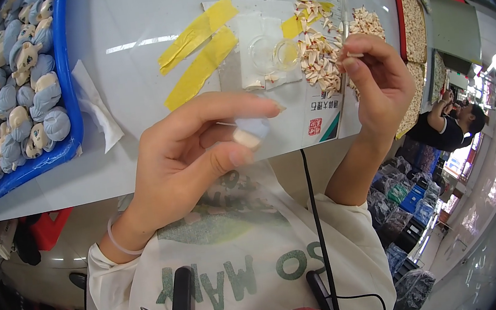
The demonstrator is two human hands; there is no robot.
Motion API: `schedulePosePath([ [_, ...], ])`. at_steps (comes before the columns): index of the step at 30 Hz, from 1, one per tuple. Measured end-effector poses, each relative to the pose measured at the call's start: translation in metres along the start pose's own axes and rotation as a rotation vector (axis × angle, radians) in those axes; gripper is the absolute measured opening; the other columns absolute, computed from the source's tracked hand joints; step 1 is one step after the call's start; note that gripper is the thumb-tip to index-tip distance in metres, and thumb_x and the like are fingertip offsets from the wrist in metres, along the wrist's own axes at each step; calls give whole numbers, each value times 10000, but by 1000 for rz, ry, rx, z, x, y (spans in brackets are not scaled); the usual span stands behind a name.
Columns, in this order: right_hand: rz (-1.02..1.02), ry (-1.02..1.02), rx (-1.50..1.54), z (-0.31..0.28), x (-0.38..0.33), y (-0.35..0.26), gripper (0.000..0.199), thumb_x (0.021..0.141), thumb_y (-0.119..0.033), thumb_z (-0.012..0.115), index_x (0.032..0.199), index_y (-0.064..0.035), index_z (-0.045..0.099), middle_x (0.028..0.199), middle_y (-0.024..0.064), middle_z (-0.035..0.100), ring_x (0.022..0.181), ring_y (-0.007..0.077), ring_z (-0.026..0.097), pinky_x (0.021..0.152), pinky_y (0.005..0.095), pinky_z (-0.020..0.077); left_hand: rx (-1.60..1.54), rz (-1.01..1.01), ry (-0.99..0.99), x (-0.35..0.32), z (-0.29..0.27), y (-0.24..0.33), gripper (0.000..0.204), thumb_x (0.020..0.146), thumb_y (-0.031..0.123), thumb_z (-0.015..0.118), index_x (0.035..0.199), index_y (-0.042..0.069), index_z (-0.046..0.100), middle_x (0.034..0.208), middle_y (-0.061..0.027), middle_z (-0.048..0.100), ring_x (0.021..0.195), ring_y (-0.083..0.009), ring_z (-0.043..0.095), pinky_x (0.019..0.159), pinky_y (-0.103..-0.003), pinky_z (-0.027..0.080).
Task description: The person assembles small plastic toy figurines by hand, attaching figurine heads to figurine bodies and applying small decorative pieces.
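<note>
My left hand (168,155) is closed around a small doll head (253,132) with pale blue hair and a cream underside, held over the table's near edge. Motion blurs the head a little. To the right, my right hand (383,81) pinches a small cream piece (354,54) between thumb and forefinger. That hand is over the edge of a loose pile of small pointed cream pieces with reddish marks (319,55). Two clear round dishes (261,52) stand on a white sheet between the hands, with a couple of loose pieces near them.
A blue tray (75,113) at the left holds several similar doll heads. Yellow tape strips (201,68) cross the white table (123,22). Red-rimmed trays of cream pieces (414,26) stand at the right. A black cable (316,220) hangs before me. Another person (446,126) is farther right.
</note>
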State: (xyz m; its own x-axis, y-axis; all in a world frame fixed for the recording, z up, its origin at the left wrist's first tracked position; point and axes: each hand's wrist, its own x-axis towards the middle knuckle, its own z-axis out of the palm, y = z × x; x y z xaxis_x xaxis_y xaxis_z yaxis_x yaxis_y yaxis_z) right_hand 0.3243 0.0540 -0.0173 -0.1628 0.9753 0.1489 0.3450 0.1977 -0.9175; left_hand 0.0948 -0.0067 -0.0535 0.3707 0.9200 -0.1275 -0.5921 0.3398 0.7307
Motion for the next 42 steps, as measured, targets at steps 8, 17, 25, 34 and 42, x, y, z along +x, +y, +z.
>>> schedulePosePath([
  [8, -93, -47, 116, -9, -8, 12, 186, 674, 119, 610, 848, 56, 610, 863, 121, 566, 768, 164, 563, 672, 224, 468, -88, 23, 91, -1, 3, -6, 361, 695, 147, 708, 977, -6, 542, 960, -137, 546, 869, -200, 560, 742, -293, 474],
  [17, 39, -23, 167, 3, -9, 1, 141, 709, 119, 590, 842, 73, 587, 794, 141, 592, 670, 173, 599, 618, 240, 500, 292, 239, 30, -1, -3, -9, 282, 692, -21, 637, 970, 3, 598, 1009, -98, 567, 895, -176, 541, 720, -252, 434],
  [25, 26, 41, 231, 11, -5, -1, 155, 702, 100, 614, 847, 70, 568, 782, 114, 599, 659, 130, 587, 613, 213, 493, 528, 300, -74, 2, -7, -5, 322, 714, 34, 656, 1017, -25, 566, 1039, -163, 531, 950, -204, 516, 816, -296, 426],
  [34, 62, 29, 25, 14, 7, -11, 149, 688, 98, 622, 827, 66, 577, 791, 108, 597, 677, 129, 576, 629, 209, 474, 428, 268, -81, 1, -9, -7, 340, 700, -9, 665, 1013, -22, 532, 1039, -136, 463, 946, -211, 521, 784, -281, 453],
  [42, -215, -192, -354, 34, 28, -19, 164, 578, 94, 641, 720, 23, 602, 727, 69, 554, 709, 149, 517, 631, 239, 401, 95, 246, 15, 0, -4, -14, 347, 691, -37, 662, 994, -13, 497, 1048, -133, 443, 919, -215, 545, 751, -279, 494],
])
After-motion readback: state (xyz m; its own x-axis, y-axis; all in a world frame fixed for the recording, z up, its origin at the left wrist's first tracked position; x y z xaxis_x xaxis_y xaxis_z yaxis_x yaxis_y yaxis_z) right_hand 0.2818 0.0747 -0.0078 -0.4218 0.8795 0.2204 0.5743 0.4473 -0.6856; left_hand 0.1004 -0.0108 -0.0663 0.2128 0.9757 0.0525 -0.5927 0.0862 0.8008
